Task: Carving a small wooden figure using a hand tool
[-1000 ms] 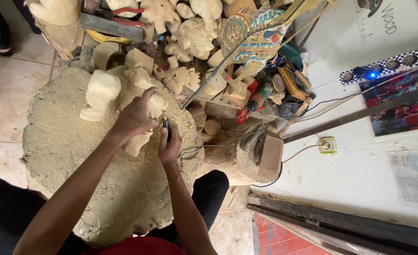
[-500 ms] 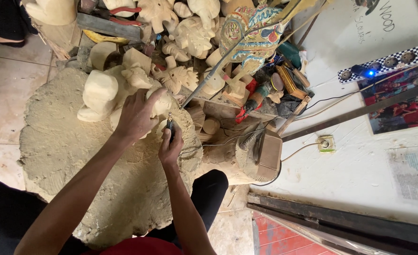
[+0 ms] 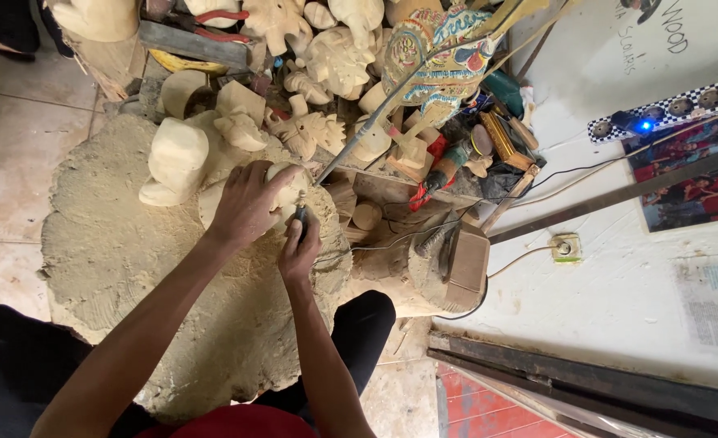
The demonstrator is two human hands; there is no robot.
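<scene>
My left hand grips a pale, rounded wood carving that rests on a big round wooden slab. Just to its right, my right hand is closed around a small dark carving tool, whose tip touches the carving. My palm hides most of the carving.
Rough pale wood blocks lie on the slab's far side. Behind them is a heap of unpainted carved figures, a painted figure on a stick, tools and a cable. Another person's feet show at the top left. A white wall fills the right.
Both hands have stayed on the carving, shifting only slightly. The view has drifted a little.
</scene>
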